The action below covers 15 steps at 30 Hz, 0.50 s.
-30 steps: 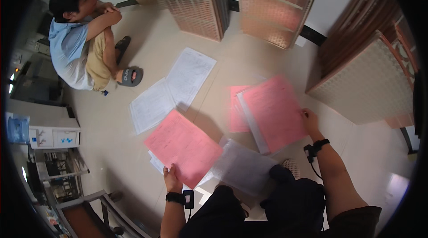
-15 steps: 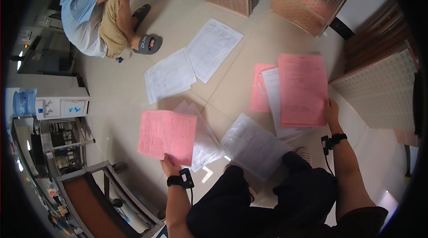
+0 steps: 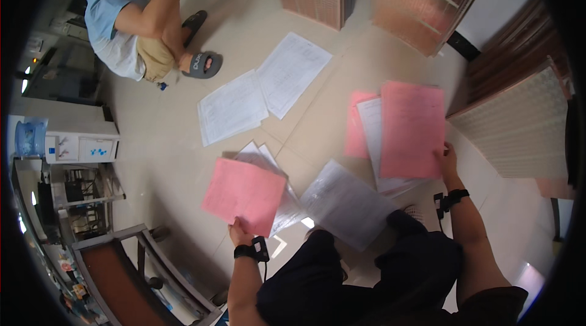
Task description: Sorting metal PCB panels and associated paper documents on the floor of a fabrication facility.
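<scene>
My left hand (image 3: 240,233) pinches the near edge of a pink printed sheet (image 3: 244,195), held tilted over white papers (image 3: 285,214) on the floor. At the right, the fingers of my right hand (image 3: 449,162) are closed at the right edge of a pink stack of forms (image 3: 413,130), partly hidden by the paper. Under and beside that stack show a white sheet (image 3: 370,124) and another pink sheet (image 3: 356,140). Between my hands, near my feet, lies a clear plastic sleeve (image 3: 348,204) with white paper in it.
Two groups of white printed sheets (image 3: 232,108) (image 3: 295,74) lie farther off on the tiled floor. A person (image 3: 131,27) in a blue and white shirt squats at the far left. Patterned panels (image 3: 415,2) lean at the back and right. A metal-framed cart (image 3: 122,271) stands at the left.
My left hand has shifted slightly right and nearer, turning the pink sheet clockwise. My right hand stays by the pink stack. The squatting person's arms have moved.
</scene>
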Each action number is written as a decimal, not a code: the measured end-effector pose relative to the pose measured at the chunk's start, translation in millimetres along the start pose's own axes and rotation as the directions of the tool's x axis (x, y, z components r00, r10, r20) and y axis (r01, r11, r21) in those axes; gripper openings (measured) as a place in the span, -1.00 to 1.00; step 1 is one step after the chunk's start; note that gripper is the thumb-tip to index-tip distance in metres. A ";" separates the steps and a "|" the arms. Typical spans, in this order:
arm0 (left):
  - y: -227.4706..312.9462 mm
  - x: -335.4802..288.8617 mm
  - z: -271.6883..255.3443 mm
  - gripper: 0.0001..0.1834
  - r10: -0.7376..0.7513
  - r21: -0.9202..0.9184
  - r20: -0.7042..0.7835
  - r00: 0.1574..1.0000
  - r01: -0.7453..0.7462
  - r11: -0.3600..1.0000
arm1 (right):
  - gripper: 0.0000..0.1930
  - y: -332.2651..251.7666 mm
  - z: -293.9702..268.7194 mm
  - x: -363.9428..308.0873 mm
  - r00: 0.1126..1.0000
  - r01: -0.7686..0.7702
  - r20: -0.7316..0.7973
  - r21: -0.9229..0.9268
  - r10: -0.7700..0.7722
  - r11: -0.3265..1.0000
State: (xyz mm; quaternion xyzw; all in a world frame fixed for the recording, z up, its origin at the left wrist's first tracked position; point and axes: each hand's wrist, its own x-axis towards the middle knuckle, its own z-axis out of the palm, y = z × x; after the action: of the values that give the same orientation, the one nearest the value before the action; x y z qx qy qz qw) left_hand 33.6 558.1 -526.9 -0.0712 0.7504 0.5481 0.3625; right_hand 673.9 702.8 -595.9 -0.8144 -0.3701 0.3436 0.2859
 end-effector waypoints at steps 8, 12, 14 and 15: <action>-2.5 10.4 3.5 -0.78 -0.014 -0.095 0.057 0.998 0.019 0.995 | -0.69 1.9 11.1 0.0 0.992 0.096 -0.068 -0.124 -0.106 0.988; -0.6 0.0 18.5 -0.77 -0.011 -0.067 0.041 0.999 0.013 0.998 | -0.68 -0.8 4.9 -4.7 0.994 0.087 -0.059 -0.107 -0.093 0.991; 2.5 -4.5 20.4 -0.76 0.009 -0.063 0.051 0.999 -0.005 0.998 | -0.69 -3.3 5.6 -6.0 0.992 0.100 -0.072 -0.098 -0.107 0.990; 0.5 0.1 16.6 -0.76 0.007 -0.061 0.059 0.998 -0.003 0.998 | -0.71 -4.2 5.3 -6.5 0.989 0.116 -0.077 -0.091 -0.123 0.989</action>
State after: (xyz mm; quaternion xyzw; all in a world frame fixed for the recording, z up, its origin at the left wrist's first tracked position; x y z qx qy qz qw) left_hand 41.0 572.8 -528.8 -0.0643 0.7226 0.5734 0.3808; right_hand 664.9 701.1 -593.8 -0.8159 -0.4203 0.2757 0.2858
